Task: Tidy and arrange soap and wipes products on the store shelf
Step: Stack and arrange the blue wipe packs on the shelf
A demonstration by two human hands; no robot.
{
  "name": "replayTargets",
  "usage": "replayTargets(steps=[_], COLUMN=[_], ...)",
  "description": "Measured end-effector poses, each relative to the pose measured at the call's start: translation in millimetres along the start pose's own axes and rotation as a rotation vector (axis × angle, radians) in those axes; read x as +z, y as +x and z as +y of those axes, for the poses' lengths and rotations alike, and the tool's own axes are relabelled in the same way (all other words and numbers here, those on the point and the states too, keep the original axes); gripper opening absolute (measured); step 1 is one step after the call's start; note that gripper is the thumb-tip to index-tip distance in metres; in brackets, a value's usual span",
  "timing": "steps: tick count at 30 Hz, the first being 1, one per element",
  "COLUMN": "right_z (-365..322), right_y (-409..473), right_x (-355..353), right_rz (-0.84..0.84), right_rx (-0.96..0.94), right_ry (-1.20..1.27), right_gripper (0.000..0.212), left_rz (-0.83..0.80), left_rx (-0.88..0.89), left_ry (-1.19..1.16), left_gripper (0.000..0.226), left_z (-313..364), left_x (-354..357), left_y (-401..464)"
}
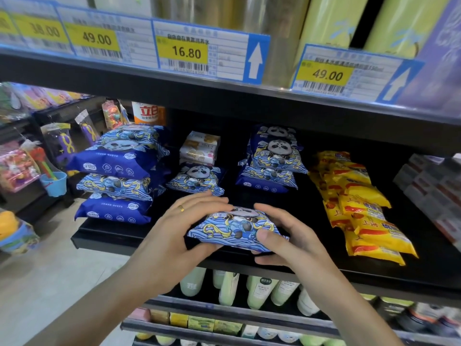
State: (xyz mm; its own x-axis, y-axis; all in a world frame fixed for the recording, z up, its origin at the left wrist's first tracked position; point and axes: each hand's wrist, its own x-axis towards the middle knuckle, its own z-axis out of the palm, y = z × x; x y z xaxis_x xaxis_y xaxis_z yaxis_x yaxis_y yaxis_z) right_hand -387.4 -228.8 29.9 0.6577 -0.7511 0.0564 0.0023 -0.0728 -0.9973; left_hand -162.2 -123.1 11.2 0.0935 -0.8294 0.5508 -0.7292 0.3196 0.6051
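Black store shelf (287, 264) spans view, price labels above. Left stack of blue panda wipes packs (117, 176) and yellow soap packs (361, 208) lie on it. Both hands grasp one blue panda wipes pack (234, 227) at shelf front edge: left hand (179, 228) fingers curl over its left end, right hand (282, 236) fingers clasp right end.

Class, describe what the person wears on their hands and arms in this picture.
Both forearms are bare, with no sleeves, gloves or watch in view. The left hand wears a plain gold ring on one finger. The right hand shows no jewellery.
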Motion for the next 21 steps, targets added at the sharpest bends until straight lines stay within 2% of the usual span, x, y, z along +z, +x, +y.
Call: replayTargets(steps=[3, 6, 11, 14, 17, 21], right_z=[1, 3, 6, 5, 2, -2], right_y=[1, 3, 3, 4, 6, 8], right_x=[2, 2, 6, 7, 9, 12], right_rz=[0.016, 0.1, 0.018, -0.007, -0.027, -0.004], right_rx=[-0.006, -0.096, -0.21, -0.193, -0.156, -0.077], right_ry=[-0.11, -0.259, -0.353, -0.306, -0.211, -0.077], right_gripper=[0.039, 0.044, 0.055, 0.053, 0.042, 0.044], left_rz=[-0.002, -0.003, -0.043, -0.069, -0.085, -0.032], left_rx=[-0.062, -0.151, -0.263, -0.298, -0.362, -0.481], left_ry=[-0.076, -0.198, -0.392, -0.465, -0.543, -0.652], left_gripper=[0.066, 0.057, 0.048, 0.041, 0.031, 0.046], left_z=[0, 1, 4, 7, 10, 9], left_x=[0, 0, -3, -4, -3, 1], left_y=[-1, -2, 2, 4, 6, 8])
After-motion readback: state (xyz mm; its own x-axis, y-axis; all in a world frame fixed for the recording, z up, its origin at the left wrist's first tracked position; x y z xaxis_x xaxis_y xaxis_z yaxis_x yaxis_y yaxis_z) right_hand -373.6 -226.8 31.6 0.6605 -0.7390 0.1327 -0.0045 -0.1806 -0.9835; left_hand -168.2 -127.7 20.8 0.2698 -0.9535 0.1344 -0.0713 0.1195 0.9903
